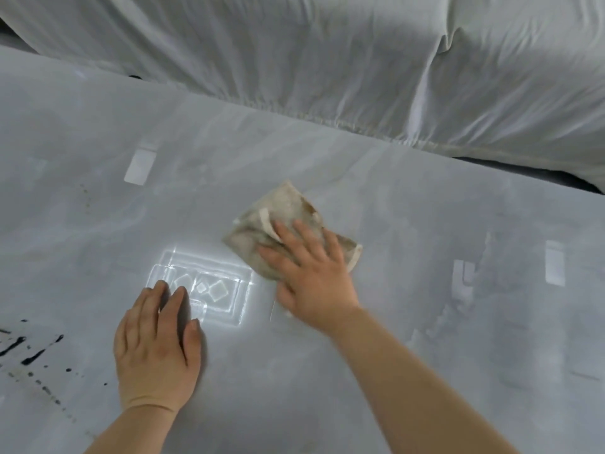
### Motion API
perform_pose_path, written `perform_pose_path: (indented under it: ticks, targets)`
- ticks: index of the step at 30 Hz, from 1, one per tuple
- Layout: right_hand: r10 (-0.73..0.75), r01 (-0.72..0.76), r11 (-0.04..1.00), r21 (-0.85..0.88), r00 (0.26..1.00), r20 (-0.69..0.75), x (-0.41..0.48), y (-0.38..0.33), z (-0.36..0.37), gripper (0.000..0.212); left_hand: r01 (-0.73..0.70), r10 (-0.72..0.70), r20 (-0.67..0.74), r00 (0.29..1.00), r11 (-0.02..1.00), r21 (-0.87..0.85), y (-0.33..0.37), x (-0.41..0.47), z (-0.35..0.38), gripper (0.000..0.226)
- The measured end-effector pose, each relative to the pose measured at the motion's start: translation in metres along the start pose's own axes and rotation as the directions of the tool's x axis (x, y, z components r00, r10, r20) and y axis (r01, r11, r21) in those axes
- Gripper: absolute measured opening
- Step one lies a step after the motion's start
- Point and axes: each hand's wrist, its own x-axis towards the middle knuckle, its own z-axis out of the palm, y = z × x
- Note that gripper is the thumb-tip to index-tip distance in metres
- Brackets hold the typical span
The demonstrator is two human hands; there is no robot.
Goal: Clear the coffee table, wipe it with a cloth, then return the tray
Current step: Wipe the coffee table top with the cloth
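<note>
A glossy grey coffee table (425, 322) fills most of the head view. A crumpled beige cloth (262, 227) lies on it just right of centre. My right hand (311, 273) presses flat on the near part of the cloth, fingers spread and pointing up-left. My left hand (157, 348) rests palm down on the bare tabletop to the left, fingers together, holding nothing. A bright ceiling-light reflection (212, 283) shines on the surface between the two hands. No tray is in view.
A sofa under a white dust sheet (327, 60) runs along the table's far edge. Black ink-like marks (26, 348) and small specks mark the table's left side. Pale rectangular reflections (139, 167) show on the surface.
</note>
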Motion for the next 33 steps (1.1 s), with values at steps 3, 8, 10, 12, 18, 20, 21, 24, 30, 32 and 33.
perform_pose_path:
  ticks: [3, 8, 10, 12, 18, 20, 21, 24, 30, 32, 33]
  targets:
    - [0.347, -0.347, 0.936, 0.057, 0.938, 0.020, -0.006, 0.086, -0.015, 0.059, 0.017, -0.017, 0.008, 1.000, 1.000, -0.005, 0.001, 0.000, -0.001, 0.061]
    - [0.812, -0.800, 0.581, 0.153, 0.583, -0.032, 0.005, 0.139, -0.030, 0.057, 0.009, -0.009, 0.014, 1.000, 1.000, -0.015, 0.002, 0.001, -0.002, 0.060]
    - [0.864, -0.853, 0.495, 0.164, 0.503, 0.012, 0.036, 0.124, -0.025, 0.055, 0.000, 0.000, 0.017, 1.000, 1.000, -0.005, 0.001, 0.001, -0.001, 0.059]
    - [0.802, -0.798, 0.588, 0.137, 0.596, 0.029, 0.068, 0.093, -0.015, 0.054, -0.008, 0.008, 0.013, 1.000, 1.000, -0.005, 0.000, 0.002, -0.002, 0.057]
    - [0.129, -0.138, 0.976, 0.170, 0.990, 0.063, 0.085, 0.002, 0.007, 0.053, -0.029, 0.029, -0.005, 1.000, 1.000, 0.000, -0.002, 0.001, -0.002, 0.054]
    - [0.196, -0.200, 0.974, 0.103, 0.980, 0.043, 0.081, 0.045, -0.003, 0.052, -0.032, 0.032, -0.004, 0.999, 0.999, -0.006, -0.001, 0.002, -0.002, 0.054]
    - [0.320, -0.320, 0.944, 0.077, 0.947, 0.018, 0.075, 0.073, -0.010, 0.052, -0.031, 0.031, -0.003, 1.000, 1.000, -0.006, -0.001, 0.002, -0.002, 0.054]
    - [0.723, -0.716, 0.687, 0.123, 0.690, -0.023, 0.055, 0.131, -0.029, 0.052, -0.025, 0.025, 0.012, 1.000, 1.000, 0.000, -0.002, 0.003, -0.002, 0.054]
    - [0.505, -0.499, 0.851, 0.165, 0.863, 0.009, 0.085, 0.043, 0.002, 0.051, -0.049, 0.048, 0.027, 0.998, 0.998, 0.038, -0.002, 0.004, -0.002, 0.053]
    - [0.203, -0.206, 0.963, 0.174, 0.978, 0.036, 0.071, 0.008, 0.011, 0.049, -0.055, 0.054, 0.017, 0.998, 0.997, 0.052, -0.002, 0.004, -0.002, 0.053]
    - [0.119, -0.126, 0.979, 0.160, 0.991, 0.052, 0.062, 0.005, 0.010, 0.049, -0.054, 0.053, 0.016, 0.998, 0.997, 0.051, -0.001, 0.003, -0.002, 0.053]
